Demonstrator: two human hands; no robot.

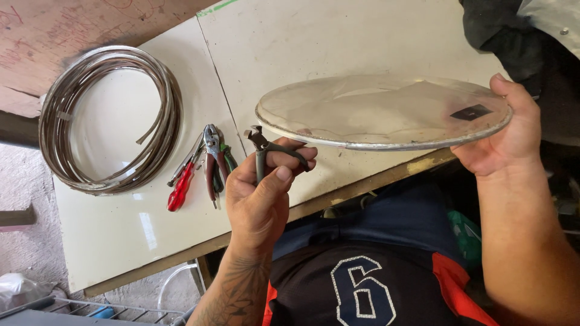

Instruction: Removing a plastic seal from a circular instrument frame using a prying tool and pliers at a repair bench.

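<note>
Two hands work above the white table (121,235): the left hand (263,193) is closed around grey-handled pliers (266,152), nose pointing up at the disc's rim, while the right hand (507,136) grips the clear round disc (380,111), held nearly flat, its width running left-right.

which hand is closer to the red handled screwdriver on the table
Left. The left hand, gripping small grey-handled pliers, is just right of the red-handled screwdriver. The right hand is far across, holding the clear round disc at its right edge.
</note>
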